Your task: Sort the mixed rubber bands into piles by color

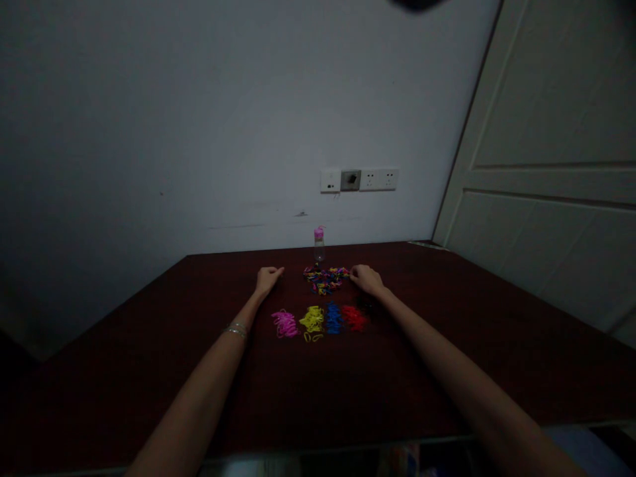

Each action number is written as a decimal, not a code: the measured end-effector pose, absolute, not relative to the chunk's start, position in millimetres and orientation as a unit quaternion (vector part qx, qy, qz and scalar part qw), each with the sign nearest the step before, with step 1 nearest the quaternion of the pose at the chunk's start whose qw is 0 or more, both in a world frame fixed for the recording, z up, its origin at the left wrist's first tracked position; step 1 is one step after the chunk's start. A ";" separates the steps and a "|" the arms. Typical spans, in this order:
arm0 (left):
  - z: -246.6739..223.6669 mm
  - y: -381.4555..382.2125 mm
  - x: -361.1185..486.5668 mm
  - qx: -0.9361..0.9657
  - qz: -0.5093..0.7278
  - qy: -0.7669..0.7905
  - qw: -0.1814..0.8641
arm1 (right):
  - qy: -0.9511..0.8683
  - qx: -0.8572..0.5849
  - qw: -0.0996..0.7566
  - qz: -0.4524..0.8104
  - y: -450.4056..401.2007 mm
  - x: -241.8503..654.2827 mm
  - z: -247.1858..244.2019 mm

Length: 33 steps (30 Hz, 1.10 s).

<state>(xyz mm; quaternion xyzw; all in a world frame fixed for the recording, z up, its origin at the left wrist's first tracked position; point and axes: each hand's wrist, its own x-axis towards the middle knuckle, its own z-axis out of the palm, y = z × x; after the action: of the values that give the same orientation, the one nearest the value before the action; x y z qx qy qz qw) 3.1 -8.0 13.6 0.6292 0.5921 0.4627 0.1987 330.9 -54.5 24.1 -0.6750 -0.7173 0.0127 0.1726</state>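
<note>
A mixed heap of small coloured rubber bands (326, 281) lies at the middle of the dark red table. My right hand (366, 278) is at the heap's right edge, fingertips pinched together and touching the bands there; what they hold is too small to make out. To the left of the heap, apart from it, my left hand (268, 278) rests on the table with curled fingers and no visible object. Nearer to me are piles of one colour each: pink bands (285, 323), yellow bands (313, 319), blue bands (333, 318), red bands (353, 318) and dark bands (366, 306), partly lost in shadow.
A small clear bottle with a pink cap (318, 245) stands behind the heap. Two loose yellow bands (313, 338) lie in front of the yellow pile. The table (318, 391) meets a pale wall with sockets (370, 179); a white panelled door (551, 199) is at right.
</note>
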 end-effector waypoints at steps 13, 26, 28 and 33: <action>10.3 -4.2 1.7 0.633 0.465 0.586 0.199 | -0.694 -0.664 0.276 0.041 -59.9 338.5 38.8; 8.9 -2.7 1.0 0.637 0.451 0.598 0.184 | -0.758 -0.652 0.021 -0.026 -73.8 343.0 60.4; 8.4 -1.7 0.7 0.638 0.449 0.598 0.184 | -0.752 -0.658 0.010 -0.028 -74.1 345.3 59.5; 7.5 0.7 0.5 0.638 0.455 0.593 0.183 | -0.741 -0.669 0.045 -0.040 -74.5 351.0 59.8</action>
<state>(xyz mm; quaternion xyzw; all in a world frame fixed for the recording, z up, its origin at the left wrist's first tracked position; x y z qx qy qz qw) 0.5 0.7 7.5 0.6383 0.5929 0.4554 0.1833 351.0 -74.5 59.8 -0.6687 -0.7411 -0.0403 0.0448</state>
